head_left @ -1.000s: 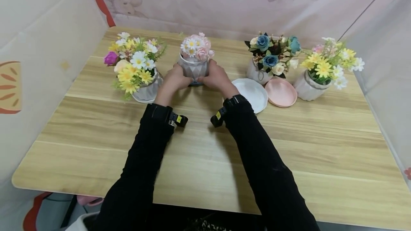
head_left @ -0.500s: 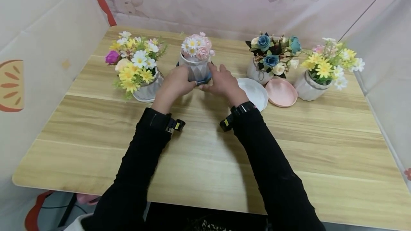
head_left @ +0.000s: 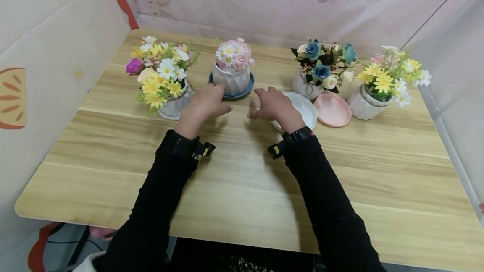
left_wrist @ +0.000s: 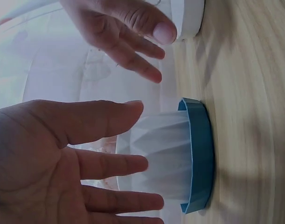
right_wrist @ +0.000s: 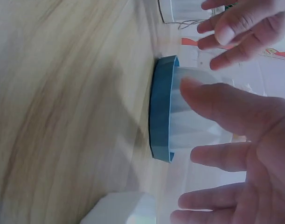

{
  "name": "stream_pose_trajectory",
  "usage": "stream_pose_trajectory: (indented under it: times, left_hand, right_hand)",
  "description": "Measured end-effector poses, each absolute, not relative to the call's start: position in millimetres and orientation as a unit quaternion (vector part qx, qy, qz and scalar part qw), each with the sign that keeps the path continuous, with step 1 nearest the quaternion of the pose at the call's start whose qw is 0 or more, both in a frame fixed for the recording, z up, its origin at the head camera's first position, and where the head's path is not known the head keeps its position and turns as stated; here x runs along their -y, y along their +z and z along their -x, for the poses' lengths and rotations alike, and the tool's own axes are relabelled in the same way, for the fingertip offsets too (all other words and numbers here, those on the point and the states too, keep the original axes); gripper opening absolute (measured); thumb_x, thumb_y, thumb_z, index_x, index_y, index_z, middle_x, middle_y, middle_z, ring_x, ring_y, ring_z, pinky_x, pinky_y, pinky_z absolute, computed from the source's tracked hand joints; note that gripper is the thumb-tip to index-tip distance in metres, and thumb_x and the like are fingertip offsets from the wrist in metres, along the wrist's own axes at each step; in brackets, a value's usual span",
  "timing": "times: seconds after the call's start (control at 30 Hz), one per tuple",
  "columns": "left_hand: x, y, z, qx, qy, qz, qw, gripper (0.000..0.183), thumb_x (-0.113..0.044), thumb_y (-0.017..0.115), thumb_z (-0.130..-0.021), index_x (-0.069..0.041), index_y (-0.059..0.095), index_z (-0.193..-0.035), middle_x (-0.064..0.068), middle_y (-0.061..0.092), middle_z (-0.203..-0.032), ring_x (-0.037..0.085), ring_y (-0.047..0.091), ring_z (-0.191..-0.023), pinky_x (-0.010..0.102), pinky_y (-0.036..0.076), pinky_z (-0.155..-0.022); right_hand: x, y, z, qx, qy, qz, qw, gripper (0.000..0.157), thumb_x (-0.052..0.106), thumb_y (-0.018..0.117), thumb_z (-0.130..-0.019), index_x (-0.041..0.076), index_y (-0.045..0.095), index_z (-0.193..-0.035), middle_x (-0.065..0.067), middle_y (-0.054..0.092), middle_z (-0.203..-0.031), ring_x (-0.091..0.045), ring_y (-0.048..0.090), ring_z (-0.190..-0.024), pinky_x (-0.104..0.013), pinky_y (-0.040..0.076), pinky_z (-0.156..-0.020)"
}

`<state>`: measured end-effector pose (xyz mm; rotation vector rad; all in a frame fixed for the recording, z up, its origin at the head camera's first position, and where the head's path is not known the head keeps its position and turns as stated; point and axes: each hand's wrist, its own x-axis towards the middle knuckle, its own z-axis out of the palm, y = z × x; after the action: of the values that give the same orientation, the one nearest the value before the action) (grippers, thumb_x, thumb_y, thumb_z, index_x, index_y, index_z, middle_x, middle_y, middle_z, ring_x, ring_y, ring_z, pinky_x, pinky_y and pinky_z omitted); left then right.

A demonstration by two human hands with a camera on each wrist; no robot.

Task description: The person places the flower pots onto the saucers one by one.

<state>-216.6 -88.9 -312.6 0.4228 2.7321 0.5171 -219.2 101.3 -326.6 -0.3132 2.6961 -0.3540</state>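
A white faceted flower pot (head_left: 230,79) with pink roses and white daisies (head_left: 234,55) stands upright in a blue saucer (head_left: 239,95) at the back of the table. My left hand (head_left: 204,106) is just in front of the saucer on its left side, fingers spread and holding nothing. To the right of the saucer my right hand (head_left: 273,106) hovers with its fingers apart, overlapping a white saucer (head_left: 305,106) in the head view. Both wrist views show straight fingers near the pot, with the blue saucer (left_wrist: 201,156) flat on the wood.
At the left stands a pot of mixed flowers (head_left: 175,106) on a saucer. A pink saucer (head_left: 332,109) lies right of the white one. Behind them is a pot with blue roses (head_left: 307,87), and farther right a pot with yellow flowers (head_left: 366,103). Fabric walls (head_left: 234,3) surround the table.
Both hands have let go of the white pot and drawn back toward the front, the right one also moving right. The pot now sits in the blue saucer, which shows fully.
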Motion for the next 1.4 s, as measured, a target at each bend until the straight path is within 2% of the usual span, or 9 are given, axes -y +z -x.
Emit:
stream_pose_trajectory:
  times: [0.2,0.5,0.9,1.1,1.23,1.4]
  left_hand:
    - [82.7,-309.8,214.6,-0.955,0.163,-0.157,0.193,0.053,-0.031,0.061,-0.089,-0.001,0.045,-0.130,0.019,0.046,-0.126,0.033,0.045,-0.115,0.045,0.042,-0.088]
    - [63.2,-317.6,212.6,-0.955,0.134,-0.187,0.188,0.054,-0.034,0.062,-0.089,-0.001,0.047,-0.129,0.017,0.049,-0.125,0.031,0.046,-0.115,0.044,0.042,-0.088]
    - [43.3,-324.8,206.2,-0.951,0.126,-0.202,0.198,0.060,-0.037,0.062,-0.088,-0.004,0.044,-0.134,0.014,0.048,-0.126,0.029,0.043,-0.117,0.044,0.041,-0.090]
    - [37.6,-324.1,207.2,-0.944,0.141,-0.213,0.207,0.062,-0.036,0.063,-0.088,-0.004,0.042,-0.137,0.012,0.048,-0.130,0.027,0.044,-0.119,0.040,0.040,-0.093]
    - [31.6,-326.4,207.8,-0.941,0.143,-0.225,0.209,0.061,-0.035,0.063,-0.088,-0.003,0.043,-0.135,0.012,0.050,-0.127,0.026,0.046,-0.116,0.038,0.041,-0.092]
    - [24.6,-328.8,208.9,-0.940,0.137,-0.235,0.204,0.052,-0.035,0.064,-0.087,-0.003,0.051,-0.126,0.010,0.055,-0.118,0.024,0.050,-0.109,0.036,0.043,-0.087]
  right_hand:
    - [-107.8,-324.6,218.4,-0.967,-0.116,0.104,0.204,0.080,0.044,0.066,-0.083,0.011,0.029,-0.146,-0.022,0.029,-0.143,-0.039,0.031,-0.127,-0.052,0.036,-0.093]
    - [-124.2,-323.0,215.4,-0.967,-0.125,0.101,0.199,0.078,0.041,0.065,-0.085,0.009,0.030,-0.145,-0.019,0.036,-0.140,-0.033,0.032,-0.128,-0.048,0.037,-0.094]
    - [-152.9,-324.5,212.1,-0.966,-0.150,0.086,0.193,0.075,0.035,0.065,-0.086,0.003,0.030,-0.144,-0.020,0.035,-0.142,-0.037,0.031,-0.129,-0.048,0.030,-0.101]
    - [-168.9,-330.0,210.1,-0.963,-0.176,0.068,0.193,0.076,0.034,0.066,-0.086,0.001,0.029,-0.144,-0.022,0.036,-0.140,-0.038,0.030,-0.128,-0.048,0.029,-0.100]
    - [-179.0,-334.0,208.4,-0.961,-0.187,0.065,0.191,0.076,0.033,0.065,-0.086,-0.001,0.029,-0.143,-0.023,0.038,-0.138,-0.038,0.034,-0.125,-0.048,0.031,-0.099]
    - [-190.9,-334.2,207.6,-0.961,-0.192,0.058,0.190,0.076,0.034,0.065,-0.086,-0.003,0.029,-0.143,-0.024,0.037,-0.139,-0.038,0.035,-0.126,-0.048,0.031,-0.099]
